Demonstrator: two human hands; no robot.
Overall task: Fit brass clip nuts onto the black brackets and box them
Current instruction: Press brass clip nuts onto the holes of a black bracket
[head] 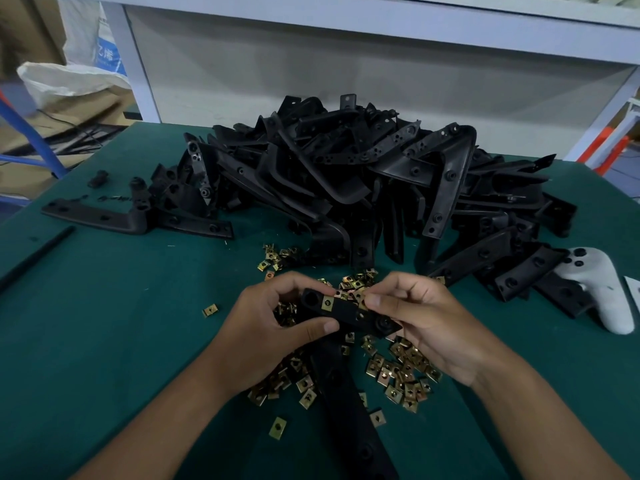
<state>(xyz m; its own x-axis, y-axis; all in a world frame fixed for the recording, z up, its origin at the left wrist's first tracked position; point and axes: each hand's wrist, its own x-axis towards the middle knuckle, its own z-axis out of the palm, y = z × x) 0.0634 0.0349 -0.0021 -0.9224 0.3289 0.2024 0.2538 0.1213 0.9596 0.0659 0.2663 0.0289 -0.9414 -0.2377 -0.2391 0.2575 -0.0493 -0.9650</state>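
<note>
Fingers of left hand [273, 327] & right hand [426, 320] clamp one bracket [349, 315], 1 clip nut [327, 302] fitted betw them; big bracket pile [363, 174] beyond still undone, no box seen

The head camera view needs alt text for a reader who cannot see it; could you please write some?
Two hands hold a black bracket over a green table: the left hand grips one end, the right hand pinches the other, and one brass clip nut already sits on it. Loose clip nuts lie scattered beneath, with a big bracket pile behind.
</note>
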